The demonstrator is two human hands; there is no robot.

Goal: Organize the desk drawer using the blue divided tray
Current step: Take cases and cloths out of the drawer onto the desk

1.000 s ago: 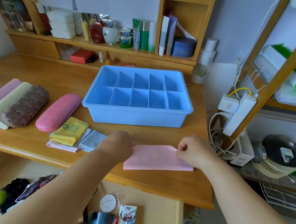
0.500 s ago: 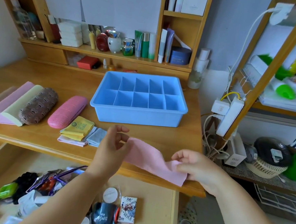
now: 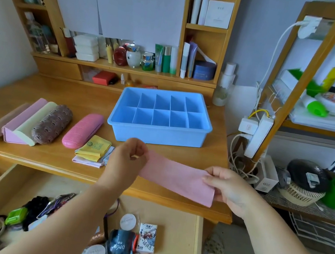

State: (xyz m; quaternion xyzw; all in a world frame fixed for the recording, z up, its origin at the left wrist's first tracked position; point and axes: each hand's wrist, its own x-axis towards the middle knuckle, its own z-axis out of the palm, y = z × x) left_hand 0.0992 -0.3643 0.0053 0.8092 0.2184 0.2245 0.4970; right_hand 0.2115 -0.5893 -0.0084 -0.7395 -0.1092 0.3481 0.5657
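A pink cloth (image 3: 177, 177) is pinched taut by left hand (image 3: 127, 160) and right hand (image 3: 226, 188) before the blue tray (image 3: 159, 134); folding seems needed next.

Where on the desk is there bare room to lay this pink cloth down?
Bare wood lies between the blue divided tray and the desk's front edge, under the pink cloth. Also behind the pink glasses case, left of the tray. The folded yellow cloth crowds front left.

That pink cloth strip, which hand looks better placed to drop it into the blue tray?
Probably the left hand: it pinches the pink cloth strip nearest the blue divided plastic tray.
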